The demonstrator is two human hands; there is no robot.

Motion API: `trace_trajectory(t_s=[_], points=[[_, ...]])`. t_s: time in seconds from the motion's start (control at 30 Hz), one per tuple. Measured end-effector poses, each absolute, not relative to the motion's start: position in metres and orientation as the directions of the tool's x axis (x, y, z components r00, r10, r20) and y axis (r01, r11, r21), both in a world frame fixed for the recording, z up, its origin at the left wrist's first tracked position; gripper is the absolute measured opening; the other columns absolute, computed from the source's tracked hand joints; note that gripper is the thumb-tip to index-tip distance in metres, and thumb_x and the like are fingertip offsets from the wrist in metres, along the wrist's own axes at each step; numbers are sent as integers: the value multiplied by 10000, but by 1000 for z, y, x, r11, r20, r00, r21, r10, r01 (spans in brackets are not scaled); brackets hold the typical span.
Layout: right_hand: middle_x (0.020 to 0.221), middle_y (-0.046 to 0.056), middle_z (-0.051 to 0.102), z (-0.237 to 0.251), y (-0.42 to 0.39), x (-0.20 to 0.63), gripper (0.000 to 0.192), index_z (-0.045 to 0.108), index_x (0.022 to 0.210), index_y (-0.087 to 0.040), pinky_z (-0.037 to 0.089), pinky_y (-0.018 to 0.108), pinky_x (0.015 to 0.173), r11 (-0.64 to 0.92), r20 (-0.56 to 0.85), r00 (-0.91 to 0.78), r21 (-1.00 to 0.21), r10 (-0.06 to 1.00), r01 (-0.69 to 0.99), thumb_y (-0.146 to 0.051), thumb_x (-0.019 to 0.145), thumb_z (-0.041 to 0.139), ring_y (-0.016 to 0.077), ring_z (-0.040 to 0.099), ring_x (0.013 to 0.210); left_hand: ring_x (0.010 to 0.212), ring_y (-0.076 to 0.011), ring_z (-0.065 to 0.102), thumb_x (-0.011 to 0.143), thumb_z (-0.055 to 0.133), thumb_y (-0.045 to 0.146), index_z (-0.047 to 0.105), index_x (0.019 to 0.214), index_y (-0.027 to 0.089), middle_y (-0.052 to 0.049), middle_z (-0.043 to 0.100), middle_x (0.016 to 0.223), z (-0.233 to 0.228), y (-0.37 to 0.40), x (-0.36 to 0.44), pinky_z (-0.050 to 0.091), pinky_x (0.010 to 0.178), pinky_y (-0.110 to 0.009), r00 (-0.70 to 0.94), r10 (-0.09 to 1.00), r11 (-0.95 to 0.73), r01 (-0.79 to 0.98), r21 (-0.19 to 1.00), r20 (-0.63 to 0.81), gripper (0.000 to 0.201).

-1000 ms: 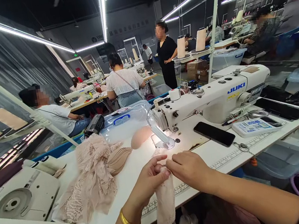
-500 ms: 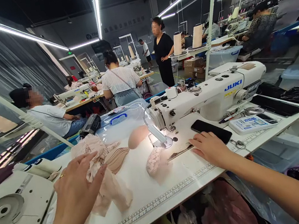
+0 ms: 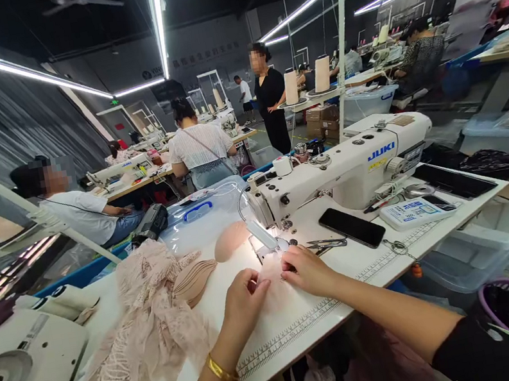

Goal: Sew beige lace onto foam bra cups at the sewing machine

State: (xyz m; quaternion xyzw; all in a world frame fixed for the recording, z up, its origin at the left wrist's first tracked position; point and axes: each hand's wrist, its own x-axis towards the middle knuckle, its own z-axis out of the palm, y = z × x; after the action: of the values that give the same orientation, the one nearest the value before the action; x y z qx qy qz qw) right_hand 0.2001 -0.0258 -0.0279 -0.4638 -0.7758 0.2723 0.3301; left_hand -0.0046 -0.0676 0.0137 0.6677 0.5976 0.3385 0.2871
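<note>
At frame centre, your left hand (image 3: 242, 300) and right hand (image 3: 307, 269) each pinched the lace piece (image 3: 271, 272) flat on the counter (image 3: 304, 312), below the sewing machine (image 3: 339, 173). Snips (image 3: 326, 244) and phone (image 3: 351, 227) lay right; lace pile (image 3: 149, 318) left.

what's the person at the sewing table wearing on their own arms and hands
The left hand is bare, with a gold bangle around the wrist and no sleeve in view along the forearm. The right hand is bare too, with no ring or watch visible; a black sleeve covers that arm from about the elbow upward.
</note>
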Motion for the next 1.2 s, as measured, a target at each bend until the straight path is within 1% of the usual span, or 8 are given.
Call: trace_trajectory(t_s=[0.13, 0.3, 0.43, 0.53, 0.63, 0.83, 1.03, 1.2], points=[[808, -7, 616, -23, -28, 201, 105, 540, 881, -203, 489, 285, 711, 370, 229, -392, -866, 891, 337, -249, 975, 552, 168, 599, 776, 640, -160, 489, 814, 710, 559, 546, 771, 206, 33, 498, 668, 24, -90, -13, 386, 588, -255, 46, 999, -17, 413, 911, -2, 392], [916, 27, 636, -1, -51, 201, 367, 574, 964, -194, 497, 327, 787, 125, 195, -455, -976, 869, -180, -558, 993, 538, 174, 614, 835, 713, -146, 528, 719, 867, 503, 600, 793, 180, 14, 596, 751, 27, -109, -10, 426, 645, -228, 40, 994, 104, 23, 994, -105, 426], [832, -13, 569, 11, -64, 199, 354, 618, 914, -197, 407, 300, 754, 264, 262, -461, -963, 848, -62, -537, 887, 712, 161, 519, 795, 747, -152, 553, 719, 888, 484, 635, 817, 178, 4, 640, 785, 23, -115, -2, 455, 680, -232, 53, 992, 114, -69, 991, -110, 410], [727, -40, 476, 10, -63, 198, 350, 587, 822, -195, 353, 286, 690, 269, 255, -414, -963, 874, -25, -522, 901, 685, 146, 437, 709, 759, -153, 566, 724, 886, 495, 654, 831, 181, -1, 653, 800, 21, -120, 3, 483, 710, -241, 62, 992, 117, -145, 982, -109, 405], [765, -22, 506, 7, -58, 203, 377, 605, 843, -195, 368, 299, 729, 231, 255, -402, -967, 879, -109, -561, 923, 642, 162, 470, 753, 780, -153, 581, 752, 867, 502, 681, 885, 189, -15, 673, 858, 21, -126, 4, 509, 735, -248, 44, 992, 123, -223, 967, -116, 387], [888, 27, 574, 15, -57, 215, 348, 663, 811, -197, 398, 333, 841, 328, 335, -292, -942, 896, -73, -525, 927, 659, 205, 542, 910, 780, -148, 581, 770, 858, 477, 688, 810, 184, -11, 661, 834, 22, -135, 2, 517, 719, -237, -21, 995, 90, -324, 942, -102, 341], [762, 4, 696, 24, -68, 211, 347, 547, 827, -206, 460, 258, 592, -56, 135, -475, -929, 870, -367, -496, 892, 726, 142, 641, 604, 1051, -275, 654, 773, 846, 412, 754, 1119, 211, -84, 744, 1062, 26, -138, 0, 514, 945, -374, 7, 1000, 28, -381, 924, -28, 411], [650, -18, 705, 35, -77, 207, 318, 549, 898, -207, 339, 185, 384, -251, 68, -615, -873, 785, -418, -452, 853, 746, 104, 578, 386, 951, -246, 677, 755, 857, 362, 734, 1085, 182, -91, 739, 1030, 23, -144, -5, 533, 830, -321, 21, 999, 54, -440, 896, -50, 395]])
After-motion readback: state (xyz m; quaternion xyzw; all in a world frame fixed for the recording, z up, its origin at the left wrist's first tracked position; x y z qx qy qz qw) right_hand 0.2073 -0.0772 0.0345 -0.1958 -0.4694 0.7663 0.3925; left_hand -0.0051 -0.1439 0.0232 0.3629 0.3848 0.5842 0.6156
